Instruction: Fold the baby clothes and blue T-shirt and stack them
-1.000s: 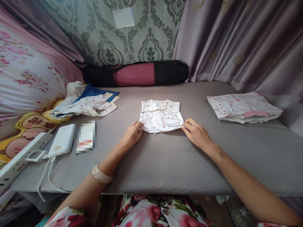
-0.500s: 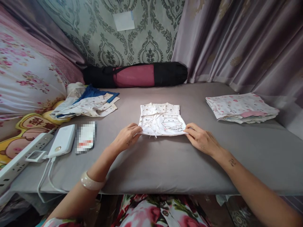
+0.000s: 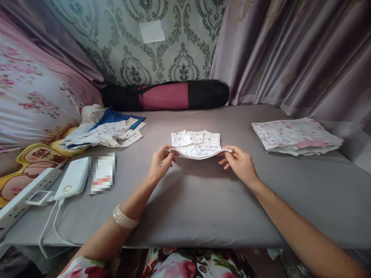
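Note:
A small white baby garment (image 3: pixel 197 142) with little prints and a cartoon animal lies in the middle of the grey surface (image 3: pixel 191 200). Its near edge is raised off the surface. My left hand (image 3: pixel 161 163) pinches the near left corner of the baby garment. My right hand (image 3: pixel 239 163) pinches the near right corner, its other fingers spread. A pale bangle (image 3: pixel 124 217) sits on my left wrist.
A stack of folded floral cloths (image 3: pixel 297 136) lies at the right. A loose pile of clothes (image 3: pixel 106 129) lies at the left. A white power bank (image 3: pixel 74 178), a blurred packet (image 3: pixel 102 172) and a power strip (image 3: pixel 21 197) sit at the near left. A black-and-pink rolled bag (image 3: pixel 165 95) lies at the back.
Both hands have lifted the garment's near edge off the surface and carried it away from me, so the cartoon print is now mostly folded out of sight.

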Motion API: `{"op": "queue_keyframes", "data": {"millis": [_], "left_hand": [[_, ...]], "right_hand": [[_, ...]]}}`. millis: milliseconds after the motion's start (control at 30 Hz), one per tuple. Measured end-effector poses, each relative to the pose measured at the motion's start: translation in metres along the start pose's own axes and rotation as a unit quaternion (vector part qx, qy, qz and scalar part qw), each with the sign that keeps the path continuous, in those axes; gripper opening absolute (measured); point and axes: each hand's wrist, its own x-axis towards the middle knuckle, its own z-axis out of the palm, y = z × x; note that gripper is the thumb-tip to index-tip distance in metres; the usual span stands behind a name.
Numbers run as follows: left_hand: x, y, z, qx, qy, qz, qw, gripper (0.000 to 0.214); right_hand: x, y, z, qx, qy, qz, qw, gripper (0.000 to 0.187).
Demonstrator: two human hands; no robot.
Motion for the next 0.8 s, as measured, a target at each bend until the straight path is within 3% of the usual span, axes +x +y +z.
{"op": "queue_keyframes", "data": {"millis": [133, 267, 600, 800], "left_hand": [[0.014, -0.012, 0.008, -0.032, 0.016, 0.053, 0.998, 0.025], [0.022, -0.022, 0.009, 0.04, 0.017, 0.096, 0.994, 0.022], [0.04, -0.032, 0.014, 0.246, 0.019, 0.186, 0.951, 0.028], [0.057, -0.045, 0.018, 0.323, -0.001, 0.185, 0.928, 0.032]], "right_hand": [[0.009, 0.013, 0.005, -0.025, 0.006, -0.066, 0.998, 0.038], [0.017, 0.023, 0.005, -0.125, 0.003, -0.11, 0.986, 0.03], [0.036, 0.032, 0.006, -0.308, -0.026, -0.232, 0.922, 0.04], [0.049, 0.042, 0.009, -0.392, -0.052, -0.26, 0.881, 0.043]]}}
